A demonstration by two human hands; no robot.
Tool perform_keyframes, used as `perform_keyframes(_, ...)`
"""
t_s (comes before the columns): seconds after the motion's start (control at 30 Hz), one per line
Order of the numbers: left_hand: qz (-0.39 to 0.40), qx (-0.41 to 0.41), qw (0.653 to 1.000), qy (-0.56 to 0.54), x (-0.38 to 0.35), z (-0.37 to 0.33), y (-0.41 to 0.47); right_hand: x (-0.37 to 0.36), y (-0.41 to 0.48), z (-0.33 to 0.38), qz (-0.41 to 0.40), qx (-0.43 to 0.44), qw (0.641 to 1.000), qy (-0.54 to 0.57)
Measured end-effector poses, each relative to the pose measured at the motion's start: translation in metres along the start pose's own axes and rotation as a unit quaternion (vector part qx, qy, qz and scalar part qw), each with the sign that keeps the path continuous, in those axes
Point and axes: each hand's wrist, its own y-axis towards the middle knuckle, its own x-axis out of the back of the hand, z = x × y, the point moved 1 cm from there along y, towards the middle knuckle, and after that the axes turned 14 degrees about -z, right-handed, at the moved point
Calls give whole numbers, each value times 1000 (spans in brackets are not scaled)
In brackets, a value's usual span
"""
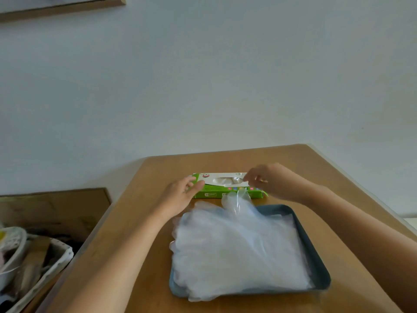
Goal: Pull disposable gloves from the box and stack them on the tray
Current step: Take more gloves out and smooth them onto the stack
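A green and white glove box (212,193) lies across the far side of the wooden table. My left hand (180,195) grips its left end, thumb on top. My right hand (268,180) hovers over the right end of the box's opening (228,180), fingertips pinched together. A clear glove (238,198) rises from in front of the box to just under those fingertips, and they seem to pinch it. Nearer to me, a dark grey tray (316,263) holds a loose stack of several clear gloves (237,249) that spills over its left rim.
The table (140,245) ends at a white wall behind the box. To the left, below table height, stand a brown cardboard box (56,211) and a fabric-lined basket (33,267) full of odds and ends. A picture frame corner shows at the top left.
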Motion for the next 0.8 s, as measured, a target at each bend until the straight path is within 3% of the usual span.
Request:
perform_keyframes(0.1,19,0,999,-32,-9,11,15,-28,48,-9,-7,11,1000,-8)
perform_keyframes(0.23,43,4,998,-46,-30,28,25,-66,83,-14,61,37,997,-2)
perform_keyframes(0.37,31,-24,999,1,-46,46,31,-102,91,-19,103,84,986,-104)
perform_keyframes(0.43,40,-27,999,18,-49,52,32,-107,94,-21,97,83,986,-103)
perform_keyframes(0.63,43,-34,998,23,-47,48,30,-111,93,-26,9,25,998,65)
perform_keyframes(0.8,47,-26,998,15,-43,46,26,-102,88,-37,-65,-130,948,284)
